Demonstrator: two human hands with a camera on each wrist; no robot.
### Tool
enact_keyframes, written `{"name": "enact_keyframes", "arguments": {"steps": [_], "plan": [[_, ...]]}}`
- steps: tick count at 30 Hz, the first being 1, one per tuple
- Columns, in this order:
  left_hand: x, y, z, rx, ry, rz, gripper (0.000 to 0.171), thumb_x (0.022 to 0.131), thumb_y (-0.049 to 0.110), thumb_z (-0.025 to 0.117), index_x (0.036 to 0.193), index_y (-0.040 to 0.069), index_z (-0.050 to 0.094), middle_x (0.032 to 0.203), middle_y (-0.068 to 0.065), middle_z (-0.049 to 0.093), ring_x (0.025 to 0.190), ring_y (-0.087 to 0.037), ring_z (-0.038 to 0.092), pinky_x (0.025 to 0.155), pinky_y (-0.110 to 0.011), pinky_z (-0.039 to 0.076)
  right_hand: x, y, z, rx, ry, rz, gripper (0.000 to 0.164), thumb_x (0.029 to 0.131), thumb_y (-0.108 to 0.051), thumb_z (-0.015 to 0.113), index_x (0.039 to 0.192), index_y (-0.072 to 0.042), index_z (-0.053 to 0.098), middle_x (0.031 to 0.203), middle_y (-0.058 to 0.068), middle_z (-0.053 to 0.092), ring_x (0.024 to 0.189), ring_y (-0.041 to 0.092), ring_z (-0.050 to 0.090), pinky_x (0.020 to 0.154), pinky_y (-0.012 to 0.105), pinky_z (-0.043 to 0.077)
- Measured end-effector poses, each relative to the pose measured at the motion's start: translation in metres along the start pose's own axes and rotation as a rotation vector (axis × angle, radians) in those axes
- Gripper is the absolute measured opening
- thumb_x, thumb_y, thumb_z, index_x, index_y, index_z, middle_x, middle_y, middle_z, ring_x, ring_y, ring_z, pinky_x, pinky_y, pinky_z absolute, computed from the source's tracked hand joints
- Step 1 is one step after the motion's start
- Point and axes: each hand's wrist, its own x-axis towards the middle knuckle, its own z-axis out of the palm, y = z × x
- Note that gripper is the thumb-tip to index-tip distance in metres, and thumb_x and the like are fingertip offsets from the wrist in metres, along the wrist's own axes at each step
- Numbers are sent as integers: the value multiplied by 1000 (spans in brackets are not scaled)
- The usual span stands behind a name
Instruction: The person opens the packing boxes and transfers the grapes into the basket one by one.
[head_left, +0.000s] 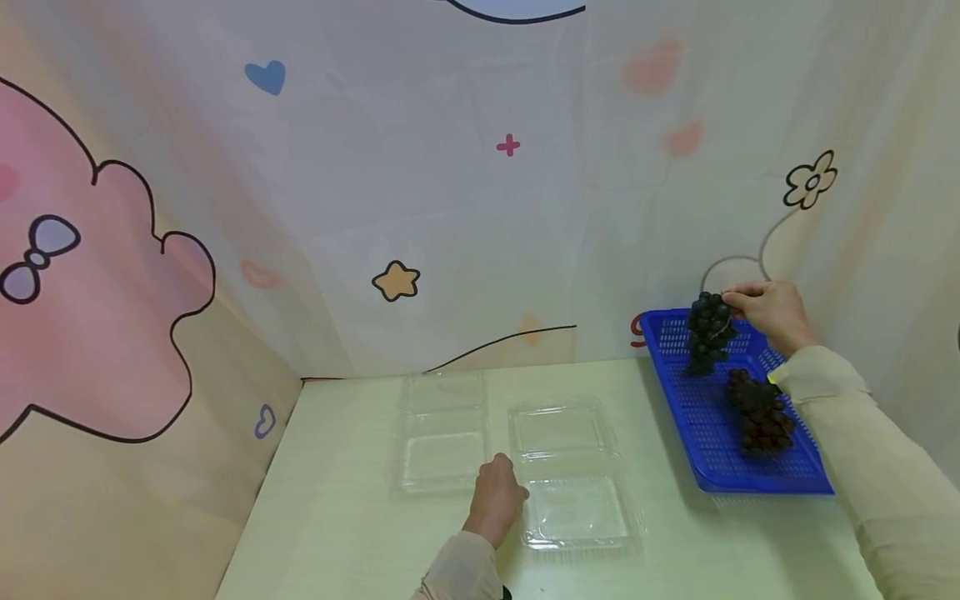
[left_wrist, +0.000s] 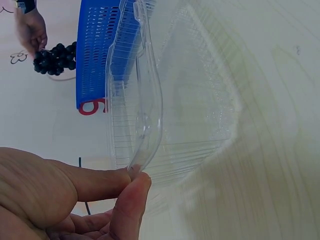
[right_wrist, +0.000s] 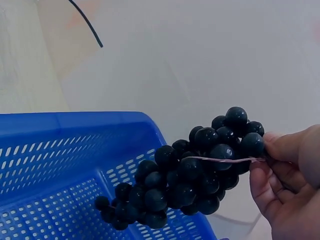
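From my right hand [head_left: 772,312] hangs a bunch of dark grapes [head_left: 709,332], pinched at its top end over the far part of the blue basket [head_left: 678,417]. A thin pinkish tie runs across these grapes [right_wrist: 187,175] in the right wrist view. Another bunch, reddish-dark grapes [head_left: 761,417], lies in the basket. My left hand [head_left: 497,502] is at the left side of an opened clear plastic container [head_left: 577,512]. Thumb and a finger pinch the rim of this container [left_wrist: 150,110] in the left wrist view.
A second opened clear container [head_left: 445,458] lies to the left on the pale wood-grain table [head_left: 330,517]. Behind the table hangs a printed cloth [head_left: 465,217], and more of it covers the left side. The basket stands at the table's right.
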Motion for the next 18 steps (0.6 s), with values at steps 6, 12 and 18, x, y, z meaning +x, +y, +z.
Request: {"name": "enact_keyframes", "arguments": {"steps": [6,12,18], "plan": [[0,-1,1,14,13,7,28,79,-8,82,85,-3,55,75,-15,60,69,-27,61,61,-41,54,8,7,2,38,24,22,29,104,-19,64,119,5,69,75,-23,64,70,1,65,63,19,54],[-1,-2,1,5,2,11,27,79,-10,81,86,-5,55,75,-15,59,68,-26,59,60,-40,53,14,13,8,44,46,30,26,102,-14,66,117,7,70,71,-24,63,66,0,65,62,18,54],[0,-1,-1,-5,-4,3,26,80,-10,80,88,-5,56,78,-16,60,71,-27,60,62,-41,54,19,19,12,47,53,26,33,102,-12,65,121,14,66,72,-22,63,64,0,65,61,18,55]]}}
